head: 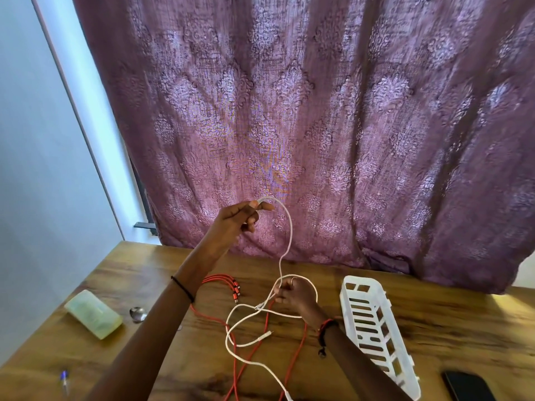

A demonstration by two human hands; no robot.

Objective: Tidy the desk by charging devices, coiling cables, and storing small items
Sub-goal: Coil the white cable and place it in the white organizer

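- The grip of the left hand (238, 219) pinches one end of the white cable (285, 227) between thumb and fingertips, raised well above the desk (434, 319) in front of the curtain (318, 111).
- The grip of the right hand (295, 296) is lower, just above the desk, with the fingers pressed together on a middle stretch of the same cable. One open loop curves around that hand.
- Between the two hands the white cable hangs in a slack arc. The rest of it lies in loose loops on the desk and crosses the red cable (298, 348) in several places.
- The red cable lies uncoiled on the desk, its cluster of plug heads near the left forearm.
- I judge the step in hand to be coiling the white cable. No tidy coil exists yet, so the step looks to be at an early stage.
- The next move probably calls for bringing the raised end down to the right hand to close a first loop, then gathering further turns of even size.
- The white cable needs lifting free of the red one as it is drawn in, or the two may drag and tangle.
- A white slotted basket (344, 302) stands just to the right of the right forearm and seems a likely place for the finished coil.
- A dark phone (467, 386) lies at the near right, and a pale green case (92, 316) and a pen (64, 382) lie to the left, none of them put away yet.
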